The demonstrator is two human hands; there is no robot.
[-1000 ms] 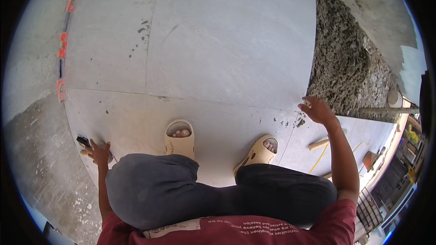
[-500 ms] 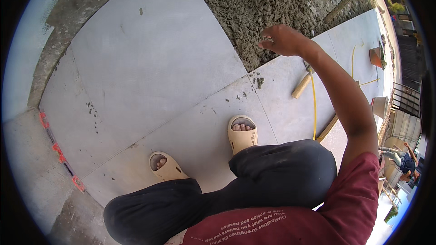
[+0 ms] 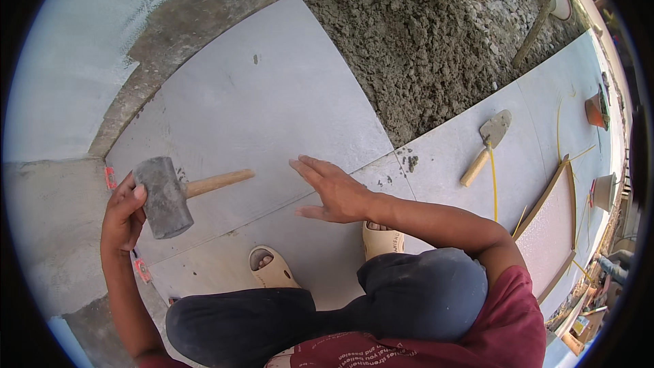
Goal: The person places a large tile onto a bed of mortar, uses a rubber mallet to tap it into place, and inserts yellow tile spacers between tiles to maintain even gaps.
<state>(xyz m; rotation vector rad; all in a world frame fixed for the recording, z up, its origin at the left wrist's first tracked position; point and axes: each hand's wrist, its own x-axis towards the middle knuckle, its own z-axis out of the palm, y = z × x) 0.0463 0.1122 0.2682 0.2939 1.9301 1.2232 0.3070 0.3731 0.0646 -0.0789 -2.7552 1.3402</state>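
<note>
My left hand (image 3: 125,212) is closed around the head of a rubber mallet (image 3: 163,197), its thumb lying over the dark grey rubber. The mallet's wooden handle (image 3: 221,182) points right, above a large light grey floor tile (image 3: 252,109). My right hand (image 3: 332,189) is open and empty, its fingers stretched out toward the handle but apart from it. A red spirit level (image 3: 142,270) lies along the wall at left, partly hidden by my left hand and forearm.
Rough wet mortar (image 3: 415,48) fills the bed beyond the tile. A trowel (image 3: 486,150) lies on the tiles at right, near a yellow cord (image 3: 494,191). Farther right are a wood-edged panel (image 3: 545,232), an orange pot (image 3: 597,110) and a pale bucket (image 3: 603,192). A pole (image 3: 541,17) stands by the mortar.
My left hand has come into view holding the mallet by its head. My right hand has moved from over the mortar back toward the mallet's handle. The view has shifted.
</note>
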